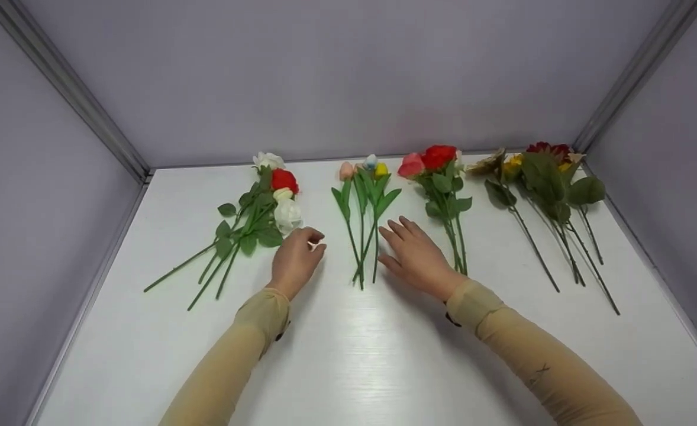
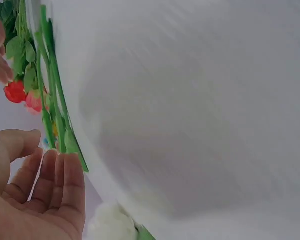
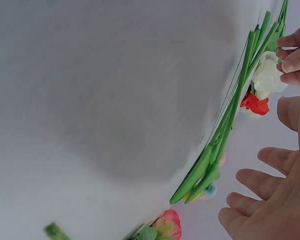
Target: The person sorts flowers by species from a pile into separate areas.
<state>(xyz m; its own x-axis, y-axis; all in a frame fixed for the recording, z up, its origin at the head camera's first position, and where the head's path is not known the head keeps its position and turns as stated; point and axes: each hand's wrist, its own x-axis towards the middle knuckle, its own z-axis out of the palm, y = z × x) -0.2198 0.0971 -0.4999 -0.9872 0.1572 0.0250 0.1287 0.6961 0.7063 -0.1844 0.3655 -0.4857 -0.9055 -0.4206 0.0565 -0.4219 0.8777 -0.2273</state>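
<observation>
Three artificial tulips (image 1: pixel 361 192), with peach, pale blue and yellow heads, lie between the two hands, stems crossing near the bottom. To their left is my left hand (image 1: pixel 295 260), fingers loosely bent with nothing in them, close below a white rose (image 1: pixel 288 214). My right hand (image 1: pixel 416 257) is to the right of the tulip stems, palm down and fingers spread, also holding nothing. In the right wrist view its fingers (image 3: pixel 260 184) stand apart from the green tulip stems (image 3: pixel 240 95). The left wrist view has the left fingertips overlapping the tulip leaves (image 2: pixel 70 142).
On the left lies a bunch with white roses and a red rose (image 1: pixel 284 180). Right of the tulips are red and pink roses (image 1: pixel 439 157). Farther right lie dark red and yellow flowers (image 1: pixel 548 152) with long stems. Grey walls (image 1: pixel 348 77) enclose the white table (image 1: pixel 360 367).
</observation>
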